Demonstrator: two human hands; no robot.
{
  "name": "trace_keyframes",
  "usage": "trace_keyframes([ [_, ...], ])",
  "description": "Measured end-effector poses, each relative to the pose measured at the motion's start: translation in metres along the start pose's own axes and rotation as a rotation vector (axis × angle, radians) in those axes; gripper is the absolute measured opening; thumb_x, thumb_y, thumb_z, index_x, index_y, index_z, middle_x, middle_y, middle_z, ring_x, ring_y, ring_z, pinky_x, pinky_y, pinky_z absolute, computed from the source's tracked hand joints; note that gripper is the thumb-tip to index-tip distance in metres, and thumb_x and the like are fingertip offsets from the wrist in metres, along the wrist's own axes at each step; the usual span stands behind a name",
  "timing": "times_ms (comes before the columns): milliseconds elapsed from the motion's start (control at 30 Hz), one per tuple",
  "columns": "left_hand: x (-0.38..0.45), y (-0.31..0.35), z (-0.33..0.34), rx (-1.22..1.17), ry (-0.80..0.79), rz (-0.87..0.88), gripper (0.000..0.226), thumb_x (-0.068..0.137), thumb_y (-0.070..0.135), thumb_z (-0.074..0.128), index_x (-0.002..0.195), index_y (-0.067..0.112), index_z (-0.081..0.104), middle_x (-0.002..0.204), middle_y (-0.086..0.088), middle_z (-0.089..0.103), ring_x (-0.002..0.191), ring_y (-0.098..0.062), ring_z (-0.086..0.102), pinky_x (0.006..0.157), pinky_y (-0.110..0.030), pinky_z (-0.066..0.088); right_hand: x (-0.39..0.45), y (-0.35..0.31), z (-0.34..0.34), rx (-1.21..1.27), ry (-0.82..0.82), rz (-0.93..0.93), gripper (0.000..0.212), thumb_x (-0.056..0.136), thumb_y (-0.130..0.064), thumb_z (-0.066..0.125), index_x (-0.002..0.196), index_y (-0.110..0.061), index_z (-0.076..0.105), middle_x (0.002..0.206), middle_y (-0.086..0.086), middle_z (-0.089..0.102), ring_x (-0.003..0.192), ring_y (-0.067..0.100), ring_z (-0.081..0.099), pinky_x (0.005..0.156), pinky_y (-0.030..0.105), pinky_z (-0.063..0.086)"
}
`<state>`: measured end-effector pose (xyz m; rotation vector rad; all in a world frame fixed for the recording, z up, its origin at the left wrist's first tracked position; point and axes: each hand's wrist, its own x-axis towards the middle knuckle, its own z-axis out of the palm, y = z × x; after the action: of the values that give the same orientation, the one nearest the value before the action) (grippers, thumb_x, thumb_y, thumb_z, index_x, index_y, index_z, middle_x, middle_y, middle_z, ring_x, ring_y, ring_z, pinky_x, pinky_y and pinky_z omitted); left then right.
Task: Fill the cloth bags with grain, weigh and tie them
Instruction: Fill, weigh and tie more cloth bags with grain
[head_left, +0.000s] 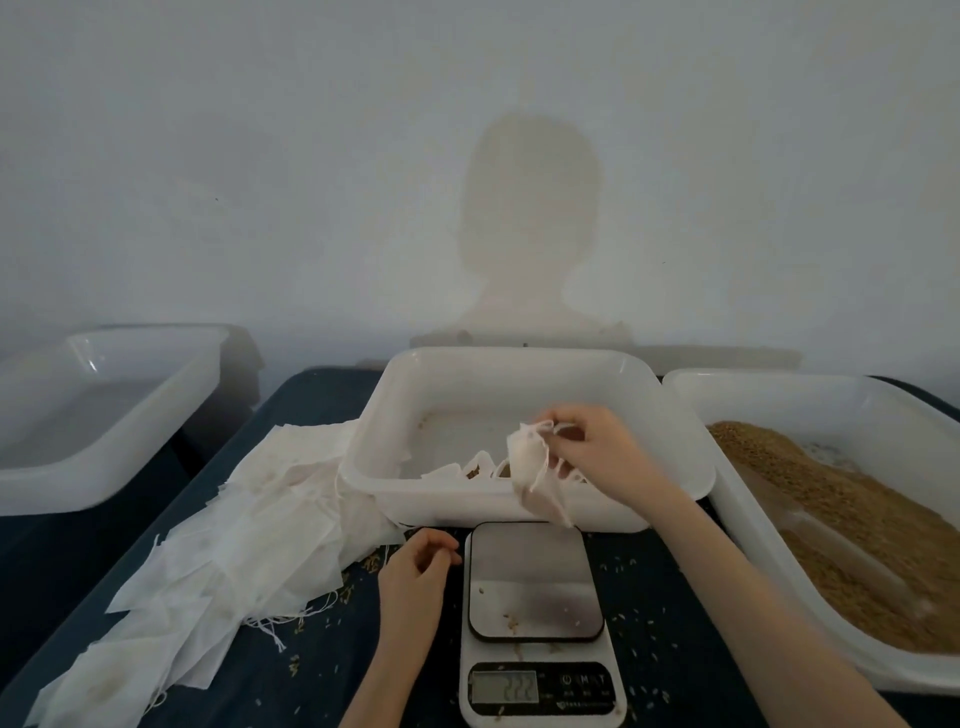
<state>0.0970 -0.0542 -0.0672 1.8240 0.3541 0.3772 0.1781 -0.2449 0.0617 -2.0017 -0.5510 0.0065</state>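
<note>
My right hand (592, 447) pinches the top of a small white cloth bag (535, 478) by its drawstring and holds it over the front of the middle white tub (519, 364). The bag hangs down above the far edge of the kitchen scale (535, 587). The scale's steel plate carries only a few loose grains, and its display (503, 687) shows digits. My left hand (415, 571) hovers just left of the scale with loosely curled fingers and holds nothing. Brown grain (852, 535) fills the white tub on the right.
A heap of flat white cloth bags (223, 535) with loose strings covers the dark tablecloth on the left. Another white tub (104, 415) stands at far left. A few bags lie inside the middle tub. Spilled grains dot the cloth around the scale.
</note>
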Motion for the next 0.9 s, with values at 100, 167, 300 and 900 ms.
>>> trace_keyframes([
  [100, 0.000, 0.000, 0.001, 0.001, 0.002, -0.003, 0.025, 0.086, 0.004, 0.057, 0.074, 0.024, 0.065, 0.070, 0.009, 0.068, 0.060, -0.009, 0.059, 0.055, -0.014, 0.042, 0.023, -0.006, -0.003, 0.053, 0.112, 0.010, 0.030, 0.087, 0.006, 0.053, 0.073, -0.017, 0.067, 0.056, -0.006, 0.058, 0.048, 0.001, 0.054, 0.049, 0.011, 0.041],
  [167, 0.000, 0.000, 0.000, 0.017, -0.001, 0.000, 0.026, 0.086, 0.004, 0.057, 0.073, 0.024, 0.065, 0.070, 0.011, 0.068, 0.064, -0.016, 0.061, 0.059, -0.019, 0.044, 0.037, -0.005, -0.003, 0.050, 0.185, -0.011, 0.029, 0.087, 0.004, 0.054, 0.074, -0.018, 0.066, 0.060, -0.001, 0.060, 0.049, 0.001, 0.055, 0.051, 0.012, 0.044],
  [300, 0.000, 0.001, 0.001, 0.048, 0.003, -0.002, 0.027, 0.086, 0.004, 0.057, 0.071, 0.025, 0.065, 0.070, 0.013, 0.069, 0.068, -0.017, 0.063, 0.061, -0.018, 0.043, 0.055, 0.016, 0.007, -0.281, 0.256, -0.017, 0.019, 0.090, -0.001, 0.055, 0.086, -0.012, 0.069, 0.088, 0.004, 0.062, 0.074, 0.015, 0.060, 0.067, 0.023, 0.048],
  [900, -0.004, 0.006, 0.001, 0.220, 0.013, 0.063, 0.030, 0.084, 0.005, 0.062, 0.071, 0.032, 0.061, 0.067, 0.012, 0.066, 0.063, 0.000, 0.056, 0.063, -0.012, 0.037, 0.058, 0.042, 0.024, -0.874, -0.257, 0.092, 0.033, 0.096, -0.016, 0.044, 0.119, -0.024, 0.066, 0.126, -0.003, 0.062, 0.114, 0.019, 0.057, 0.093, 0.033, 0.047],
])
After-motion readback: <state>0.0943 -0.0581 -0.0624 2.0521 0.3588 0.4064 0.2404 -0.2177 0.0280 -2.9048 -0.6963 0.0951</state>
